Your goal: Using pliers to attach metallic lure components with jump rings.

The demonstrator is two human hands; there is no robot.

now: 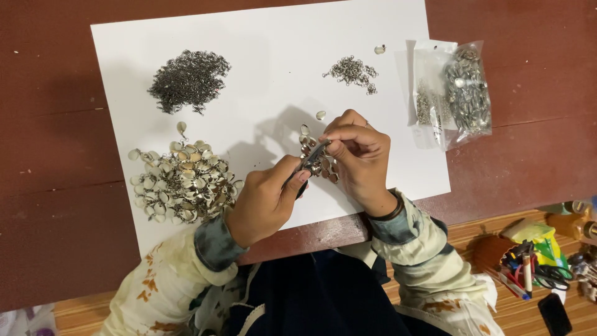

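Left hand [264,202] grips pliers [309,163], closed around the handles. Right hand [360,158] pinches a linked shell piece [317,163] over the white sheet [267,56], beside the shell pile [183,182]

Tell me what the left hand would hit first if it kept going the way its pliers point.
The left hand points its pliers up and to the right, straight at the linked metal piece pinched by the right hand. That piece comes first, then probably the right fingers.
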